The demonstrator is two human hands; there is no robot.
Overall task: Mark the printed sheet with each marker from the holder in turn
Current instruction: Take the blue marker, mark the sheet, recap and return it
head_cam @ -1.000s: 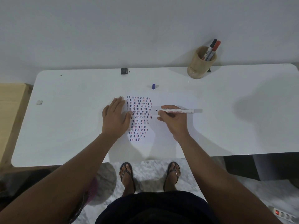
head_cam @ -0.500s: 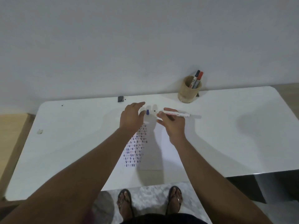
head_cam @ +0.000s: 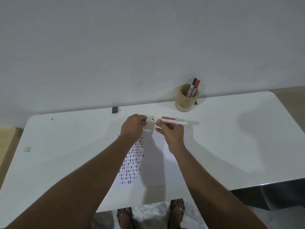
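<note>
Printed sheet (head_cam: 151, 164) flat on white table (head_cam: 231, 146), near front edge, left half covered in rows of short blue and red dashes, partly hidden under left forearm. Head view only. Relative to the sheet: left hand (head_cam: 133, 128) over its far left corner, fingers curled together around something small and dark at the fingertips, likely a cap (head_cam: 144, 120), too hidden to be sure. Right hand (head_cam: 171, 134) over far right corner, clamped on an uncapped white marker (head_cam: 172, 122), lying roughly level, dark tip pointing left toward left hand, small gap between tip and left fingers. Wooden holder (head_cam: 186, 100) beyond the sheet to the right, against the wall, holding a black-capped marker (head_cam: 192, 85) and a red-capped marker (head_cam: 196, 85), both leaning right. Small dark clip (head_cam: 115, 109) beyond the sheet to the left, at table's far edge. Sandalled feet on floor below near edge.
</note>
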